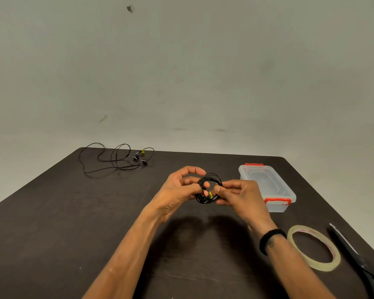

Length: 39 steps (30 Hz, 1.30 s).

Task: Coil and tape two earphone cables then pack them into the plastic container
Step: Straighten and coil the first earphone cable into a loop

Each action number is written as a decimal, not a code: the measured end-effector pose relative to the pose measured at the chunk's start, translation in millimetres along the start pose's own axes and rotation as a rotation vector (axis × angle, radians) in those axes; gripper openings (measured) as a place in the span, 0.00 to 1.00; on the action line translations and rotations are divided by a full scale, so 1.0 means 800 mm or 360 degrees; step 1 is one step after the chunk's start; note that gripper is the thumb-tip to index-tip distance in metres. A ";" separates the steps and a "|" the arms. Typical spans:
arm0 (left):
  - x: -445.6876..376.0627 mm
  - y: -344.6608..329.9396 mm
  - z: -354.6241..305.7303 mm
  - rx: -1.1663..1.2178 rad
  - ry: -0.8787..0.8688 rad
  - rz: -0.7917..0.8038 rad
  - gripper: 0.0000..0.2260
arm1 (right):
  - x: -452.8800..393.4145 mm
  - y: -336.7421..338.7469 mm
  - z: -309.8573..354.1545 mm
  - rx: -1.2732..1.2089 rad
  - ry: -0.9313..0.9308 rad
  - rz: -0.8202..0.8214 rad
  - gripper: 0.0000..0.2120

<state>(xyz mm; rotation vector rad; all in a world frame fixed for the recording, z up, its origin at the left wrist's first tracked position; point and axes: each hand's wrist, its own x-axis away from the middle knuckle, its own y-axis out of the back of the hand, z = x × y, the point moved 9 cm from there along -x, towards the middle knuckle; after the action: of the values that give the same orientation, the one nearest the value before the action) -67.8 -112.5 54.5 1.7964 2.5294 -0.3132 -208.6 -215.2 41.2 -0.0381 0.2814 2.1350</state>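
Coil of thin black earphone cable (209,188) above dark table (52,223) | left hand (181,188) and right hand (240,195) pinch opposite sides, likely keeping loops together | clear tape roll (314,248), lidded clear plastic container (268,186) near right hand | second black earphone cable (117,158) uncoiled, far left.

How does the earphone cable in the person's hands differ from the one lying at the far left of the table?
The held earphone cable is wound into a tight round coil; the far earphone cable sprawls in loose loops. The held one is pinched above the table by the left hand and right hand; the far one lies untouched. Both are black with a yellow tag.
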 end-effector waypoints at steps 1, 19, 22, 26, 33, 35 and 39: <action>0.000 -0.001 0.001 0.0001 0.0005 0.0028 0.20 | 0.000 0.001 -0.001 0.0005 -0.0004 -0.0005 0.04; -0.002 0.010 0.002 -0.0154 -0.0087 -0.0121 0.14 | 0.002 -0.001 0.003 0.0006 0.0017 0.0016 0.04; -0.001 0.012 -0.002 -0.0217 -0.0161 -0.0167 0.12 | 0.002 -0.002 0.003 -0.0010 0.0010 0.0014 0.04; -0.001 0.013 -0.014 -0.0477 -0.0310 -0.0243 0.09 | 0.001 0.000 0.001 -0.0039 -0.0008 -0.0014 0.03; -0.001 0.019 -0.026 -0.0842 -0.0597 -0.0421 0.05 | -0.001 0.002 -0.009 -0.0103 -0.0111 -0.0055 0.05; -0.003 0.023 -0.022 -0.0755 -0.0531 -0.0452 0.02 | 0.000 -0.001 -0.012 -0.0153 -0.0150 -0.0048 0.05; -0.004 0.039 -0.002 -0.0265 -0.0230 -0.0596 0.09 | 0.001 0.003 -0.014 -0.0167 -0.0154 -0.0102 0.04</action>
<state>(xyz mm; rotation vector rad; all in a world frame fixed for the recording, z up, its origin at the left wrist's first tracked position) -37.6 -105.8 51.7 1.1939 2.6822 -0.2204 -212.0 -218.6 30.7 -0.0046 0.1099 2.0795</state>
